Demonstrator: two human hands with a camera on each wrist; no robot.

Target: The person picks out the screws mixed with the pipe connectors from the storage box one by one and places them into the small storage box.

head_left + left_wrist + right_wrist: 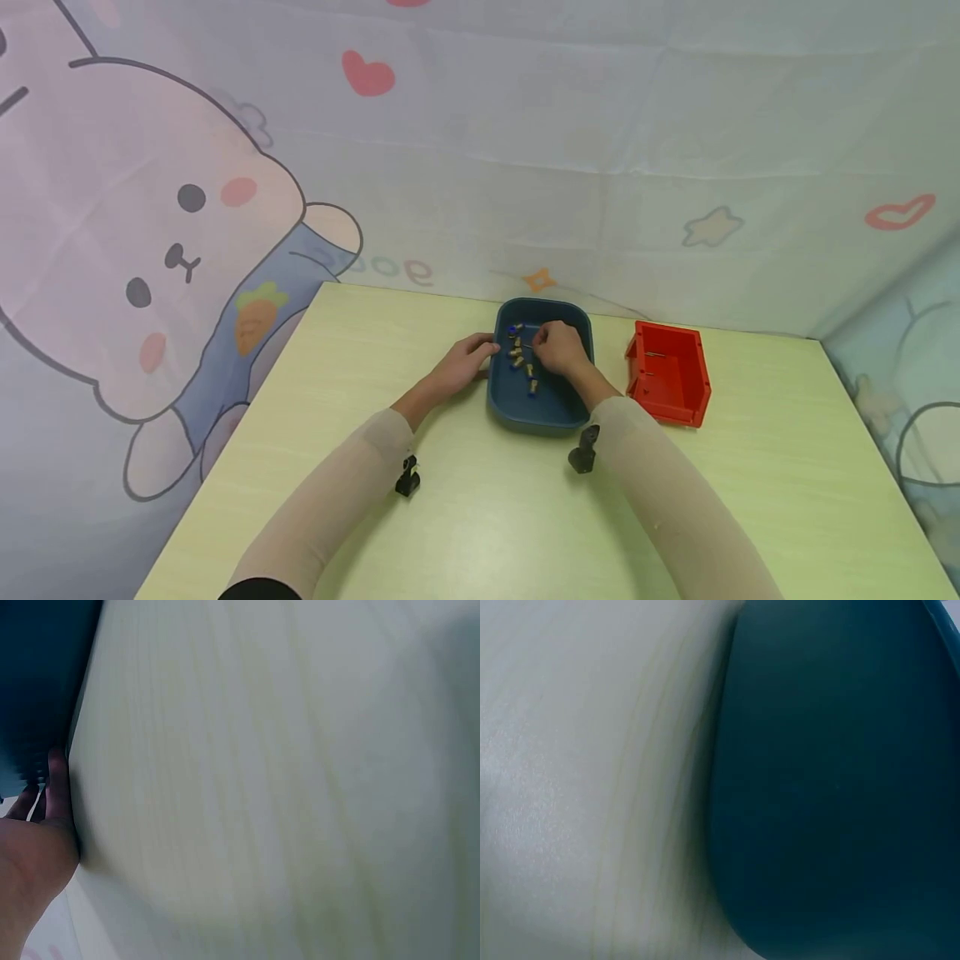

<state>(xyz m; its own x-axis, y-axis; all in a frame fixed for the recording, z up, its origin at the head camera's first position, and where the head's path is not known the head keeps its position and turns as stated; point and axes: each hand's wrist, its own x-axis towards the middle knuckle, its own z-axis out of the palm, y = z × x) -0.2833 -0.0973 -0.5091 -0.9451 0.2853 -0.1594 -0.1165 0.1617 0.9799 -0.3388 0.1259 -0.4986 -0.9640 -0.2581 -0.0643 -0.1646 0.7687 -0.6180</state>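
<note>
A dark blue plastic tray (536, 421) stands on the table, with several small brass fittings with blue ends (530, 371) lying in a loose row inside. My left hand (461, 364) rests against the tray's left side; in the left wrist view its straight fingers (58, 784) touch the outer wall. Inside the tray, my right hand (561, 346) has its fingertips bent together at a thin metal piece (528, 346), which looks like a screw and is mostly hidden. The right wrist view shows only the tray's outer wall (832, 787) and tabletop, not the hand.
To the right of the tray stands a red open-front bin (678, 379), with a few thin metal screws (655, 354) inside. The pale wood-grain table (465, 517) ends at a printed cloth backdrop (525, 167) just behind the tray.
</note>
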